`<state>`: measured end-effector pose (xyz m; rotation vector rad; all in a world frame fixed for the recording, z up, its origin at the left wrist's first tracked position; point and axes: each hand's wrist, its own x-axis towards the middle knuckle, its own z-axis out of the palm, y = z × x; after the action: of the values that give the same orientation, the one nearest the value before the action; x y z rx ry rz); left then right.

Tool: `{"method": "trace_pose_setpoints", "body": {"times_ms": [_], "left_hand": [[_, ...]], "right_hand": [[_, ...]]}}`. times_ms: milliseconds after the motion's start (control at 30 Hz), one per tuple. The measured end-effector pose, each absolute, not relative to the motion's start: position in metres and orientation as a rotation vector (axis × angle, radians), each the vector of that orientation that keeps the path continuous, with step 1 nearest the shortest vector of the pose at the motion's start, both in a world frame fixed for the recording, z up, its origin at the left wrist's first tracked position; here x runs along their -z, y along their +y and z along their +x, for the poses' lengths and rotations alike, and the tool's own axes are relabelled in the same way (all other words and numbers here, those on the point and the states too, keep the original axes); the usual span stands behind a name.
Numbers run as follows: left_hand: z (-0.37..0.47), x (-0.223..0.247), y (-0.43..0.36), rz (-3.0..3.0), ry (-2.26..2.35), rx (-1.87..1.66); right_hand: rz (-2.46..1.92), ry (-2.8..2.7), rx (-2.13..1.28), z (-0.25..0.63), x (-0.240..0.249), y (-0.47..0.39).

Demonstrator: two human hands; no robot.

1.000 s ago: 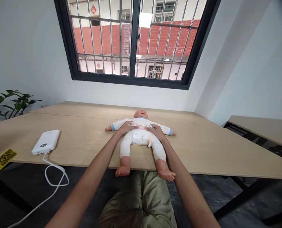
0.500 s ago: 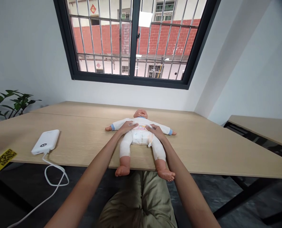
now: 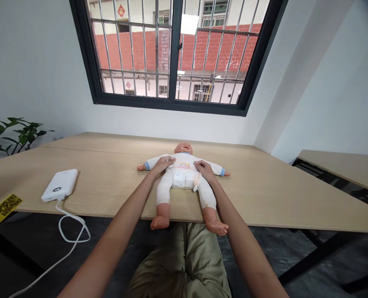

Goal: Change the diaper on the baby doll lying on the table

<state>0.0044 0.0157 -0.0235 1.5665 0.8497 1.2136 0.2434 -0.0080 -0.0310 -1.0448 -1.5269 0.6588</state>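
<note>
A doll (image 3: pixel 183 159) lies on its back on the wooden table (image 3: pixel 271 190), its head toward the window (image 3: pixel 172 54) and both arms spread out sideways. It wears a white top with blue cuffs and a white diaper (image 3: pixel 184 179) around its hips. Its legs point toward the person, slightly apart, with the bare feet reaching past the table's near edge.

The left hand (image 3: pixel 164 164) rests on the doll's top at one side of the belly, and the right hand (image 3: pixel 204 169) rests on the other side, with the printed front of the belly between them. On each hand the thumb and fingertips seem close together at the cloth, but they are too small to tell whether they grip it.

To the left on the table is a white power bank (image 3: pixel 60 185), with a white cable (image 3: pixel 87 234) plugged in and looping down over the edge. A leafy plant (image 3: pixel 19 133) stands at the far left, and a yellow label (image 3: pixel 3 212) shows nearer the person. Green trousers (image 3: pixel 187 260) cover the person's legs, below the table's edge.
</note>
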Motion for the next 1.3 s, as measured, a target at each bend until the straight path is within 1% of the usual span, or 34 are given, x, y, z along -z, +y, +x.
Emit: {"method": "trace_pose_setpoints", "body": {"times_ms": [100,267,467,733,933,1033,1300], "left_hand": [[0.002,0.026,0.02,1.577,0.823,-1.269],[0.002,0.03,0.025,1.582,0.818,-1.346],[-0.001,0.031,0.025,1.532,0.755,-1.305],[-0.016,0.024,0.021,1.438,0.743,-1.161],[-0.02,0.023,0.022,1.381,0.744,-1.185],[-0.019,0.023,0.021,1.372,0.749,-1.193],[-0.013,0.021,0.014,1.497,0.835,-1.21]], "right_hand": [[-1.038,-1.521,-0.592,0.244,0.031,-0.007],[-1.071,-1.532,-0.574,0.245,0.031,-0.007],[-1.152,-1.548,-0.632,0.246,0.032,-0.008],[-1.128,-1.479,-0.613,0.249,0.033,-0.006],[-1.05,-1.479,-0.542,0.25,0.029,-0.007],[-1.099,-1.46,-0.507,0.25,0.028,-0.006],[-1.123,-1.465,-0.642,0.25,0.032,-0.008]]}}
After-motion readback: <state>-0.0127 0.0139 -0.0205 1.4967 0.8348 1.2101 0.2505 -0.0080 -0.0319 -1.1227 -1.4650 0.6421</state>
